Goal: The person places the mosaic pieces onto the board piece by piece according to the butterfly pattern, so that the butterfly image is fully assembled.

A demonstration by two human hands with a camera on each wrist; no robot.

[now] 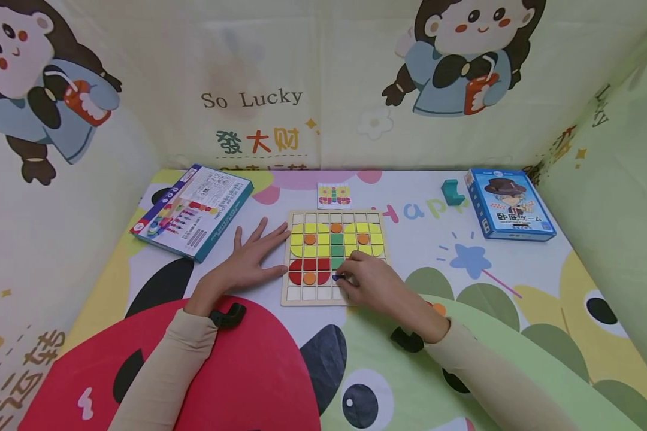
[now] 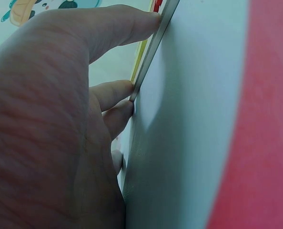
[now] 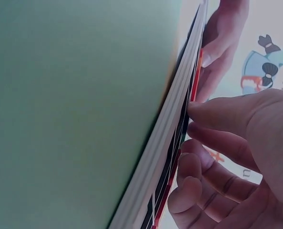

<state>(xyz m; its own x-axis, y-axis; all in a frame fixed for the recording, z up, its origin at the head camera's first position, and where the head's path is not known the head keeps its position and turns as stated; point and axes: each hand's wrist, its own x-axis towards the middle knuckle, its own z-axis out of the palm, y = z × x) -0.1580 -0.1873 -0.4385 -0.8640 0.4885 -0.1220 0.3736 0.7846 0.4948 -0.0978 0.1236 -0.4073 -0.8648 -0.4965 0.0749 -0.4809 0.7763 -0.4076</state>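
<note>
A square wooden grid board [image 1: 323,295] lies on the table, bearing a butterfly pattern of small flat pieces. Yellow pieces [image 1: 298,228] form the upper wings, red pieces [image 1: 296,264] show at the lower left, and green squares [image 1: 336,251] run down the middle. Orange discs [image 1: 310,278] sit among them. Spread fingers of my left hand [image 1: 250,258] touch the board's left edge, its thumb also against the rim in the left wrist view. Over the lower right part, my right hand [image 1: 371,280] pinches a small dark blue piece [image 1: 336,277] and hides the cells beneath.
A small butterfly picture card [image 1: 334,196] lies behind the board. To the left is a flat game box [image 1: 196,212]; at the back right stand a blue box [image 1: 509,206] and a teal block [image 1: 452,193]. An orange piece [image 1: 439,309] shows beside the right wrist.
</note>
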